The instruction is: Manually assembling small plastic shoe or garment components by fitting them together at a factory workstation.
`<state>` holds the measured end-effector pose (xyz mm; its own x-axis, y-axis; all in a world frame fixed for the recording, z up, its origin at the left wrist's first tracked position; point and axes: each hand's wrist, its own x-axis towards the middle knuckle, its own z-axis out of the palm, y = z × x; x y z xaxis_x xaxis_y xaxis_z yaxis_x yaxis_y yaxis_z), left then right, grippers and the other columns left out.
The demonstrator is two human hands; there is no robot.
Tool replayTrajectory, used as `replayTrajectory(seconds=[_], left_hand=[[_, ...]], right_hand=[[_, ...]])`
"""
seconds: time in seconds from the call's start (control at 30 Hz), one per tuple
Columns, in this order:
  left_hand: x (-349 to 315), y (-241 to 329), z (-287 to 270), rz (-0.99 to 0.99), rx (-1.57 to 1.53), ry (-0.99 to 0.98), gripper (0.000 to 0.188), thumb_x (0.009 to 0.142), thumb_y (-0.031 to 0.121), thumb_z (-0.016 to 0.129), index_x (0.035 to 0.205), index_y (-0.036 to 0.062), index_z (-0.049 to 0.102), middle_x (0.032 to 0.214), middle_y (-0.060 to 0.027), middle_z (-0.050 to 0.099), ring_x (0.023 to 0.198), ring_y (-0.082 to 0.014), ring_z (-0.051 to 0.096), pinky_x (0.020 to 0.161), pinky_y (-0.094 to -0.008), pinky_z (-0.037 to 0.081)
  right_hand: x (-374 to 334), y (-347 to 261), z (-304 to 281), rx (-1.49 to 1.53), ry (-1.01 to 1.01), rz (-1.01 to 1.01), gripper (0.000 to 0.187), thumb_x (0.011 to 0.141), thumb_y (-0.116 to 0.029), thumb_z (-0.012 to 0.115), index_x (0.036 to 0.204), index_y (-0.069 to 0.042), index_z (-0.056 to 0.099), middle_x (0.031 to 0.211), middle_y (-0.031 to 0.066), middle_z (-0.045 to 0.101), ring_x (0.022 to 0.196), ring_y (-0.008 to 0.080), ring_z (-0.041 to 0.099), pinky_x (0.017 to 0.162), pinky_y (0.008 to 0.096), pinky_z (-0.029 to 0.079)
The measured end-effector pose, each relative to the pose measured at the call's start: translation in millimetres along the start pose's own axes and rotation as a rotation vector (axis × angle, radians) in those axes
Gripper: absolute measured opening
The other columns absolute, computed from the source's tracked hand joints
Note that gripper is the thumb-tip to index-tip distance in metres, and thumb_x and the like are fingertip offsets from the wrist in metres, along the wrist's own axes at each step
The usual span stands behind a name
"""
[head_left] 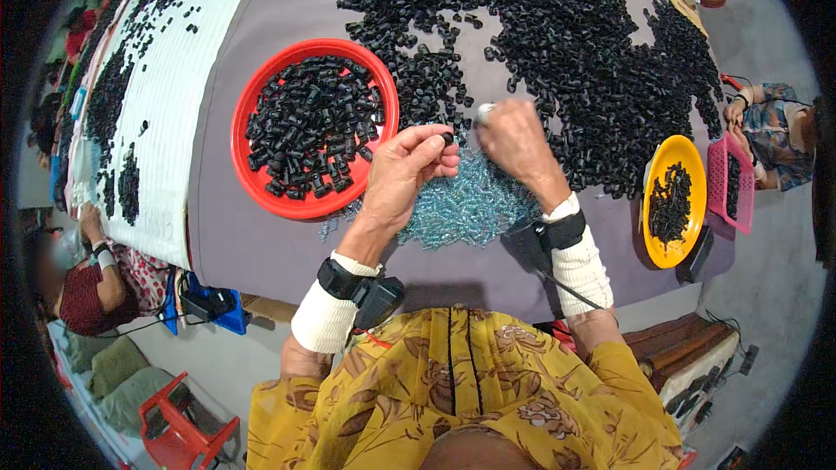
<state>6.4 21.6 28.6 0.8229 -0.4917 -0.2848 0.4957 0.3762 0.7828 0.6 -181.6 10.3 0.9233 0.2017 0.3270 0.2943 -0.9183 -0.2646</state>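
Yellow clothing [514, 374] sits nearer than the red tray [239, 148]. Right of that tray, loose clear-blue pieces [461, 209] may scatter if brushed. By its rim, the left hand [407, 161] pinches a black piece [448, 138] between its fingers; a slack grip may drop it. Farther right, the right hand's [520, 141] curled fingers blur, contents unclear; nudged, the black heap [592, 61] beyond could spill.

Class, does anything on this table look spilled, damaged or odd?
Nothing clearly stands out. Small black cylindrical pieces lie loose beside the round red tray, and small translucent blue pieces lie clustered nearby, but both seem laid out rather than spilled.
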Motion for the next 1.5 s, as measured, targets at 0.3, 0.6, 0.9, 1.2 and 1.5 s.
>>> replayTrajectory(seconds=[0.3,0.6,0.9,1.2,1.5], left_hand=[[0.7,-2.5,3.7,-0.016,0.012,0.026,0.024,0.094,0.012,0.054,0.112,-0.004,0.057,0.094,-0.0122,0.064,0.08,-0.0172,0.064,0.073,-0.0294,0.056],[2.6,-5.5,8.1,0.004,0.061,-0.016,0.024,0.093,0.012,0.055,0.113,-0.0026,0.057,0.095,-0.0115,0.064,0.082,-0.0173,0.064,0.075,-0.0302,0.055],[0.7,-7.5,17.5,0.063,0.126,-0.056,0.023,0.092,0.009,0.056,0.112,-0.0033,0.058,0.093,-0.0097,0.065,0.08,-0.0142,0.063,0.073,-0.0263,0.054],[-0.8,-10.6,21.4,0.177,0.346,-0.179,0.022,0.092,0.008,0.056,0.111,-0.0029,0.061,0.092,-0.0059,0.065,0.081,-0.0116,0.061,0.075,-0.0262,0.051],[-19.6,-19.6,34.9,0.362,0.756,-0.162,0.021,0.087,0.006,0.061,0.106,-0.0021,0.064,0.092,-0.0078,0.069,0.078,-0.0117,0.063,0.068,-0.0255,0.051]], right_hand=[[-1.6,25.0,-28.7,0.145,-0.042,0.191,0.013,0.076,-0.013,0.063,0.075,-0.001,0.06,0.071,0.0184,0.06,0.074,0.037,0.058,0.068,0.0461,0.043],[-5.0,7.1,-11.7,-0.014,0.036,-0.044,0.014,0.073,-0.011,0.069,0.072,-0.002,0.058,0.069,0.0124,0.058,0.071,0.029,0.055,0.069,0.0377,0.04],[-3.2,-32.7,-63.8,0.671,0.056,0.176,0.015,0.075,-0.01,0.067,0.075,0.002,0.058,0.065,0.0166,0.058,0.057,0.0246,0.059,0.054,0.0361,0.045],[-11.8,-30.0,-67.5,0.489,0.006,-0.042,0.014,0.075,-0.01,0.066,0.078,0.001,0.057,0.071,0.0173,0.056,0.072,0.0365,0.055,0.065,0.0439,0.043],[-29.9,-33.5,-78.4,0.643,-0.107,0.093,0.019,0.075,-0.012,0.066,0.085,0.002,0.057,0.076,0.0167,0.06,0.073,0.0353,0.06,0.066,0.0404,0.047]])
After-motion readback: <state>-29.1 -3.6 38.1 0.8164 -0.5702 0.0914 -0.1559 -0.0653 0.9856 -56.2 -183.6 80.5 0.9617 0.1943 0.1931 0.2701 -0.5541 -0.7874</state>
